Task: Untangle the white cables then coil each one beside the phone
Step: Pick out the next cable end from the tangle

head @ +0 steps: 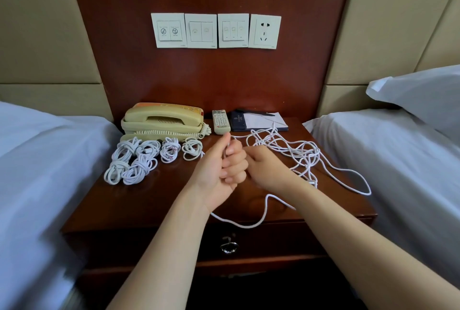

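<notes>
A wooden nightstand (154, 205) stands between two white beds (37, 160). At 11 o'clock sits one beige phone (163, 120). Just in front of it lie six white coils (139, 170), four in a back row and two nearer. At 2 o'clock sprawls one loose white tangle (298, 152). At centre, the left hand (224, 162), thumb up, grips one cable (246, 226), which loops over the front edge. The right hand (266, 167) touches it, fingers curled; whether it holds cable cannot be told. At 12 o'clock lies one remote (220, 121), and at 1 o'clock one dark folder (237, 121) with a pen (258, 113). Four wall plates (216, 30), three with switches and one a socket, carry print too small to read.
</notes>
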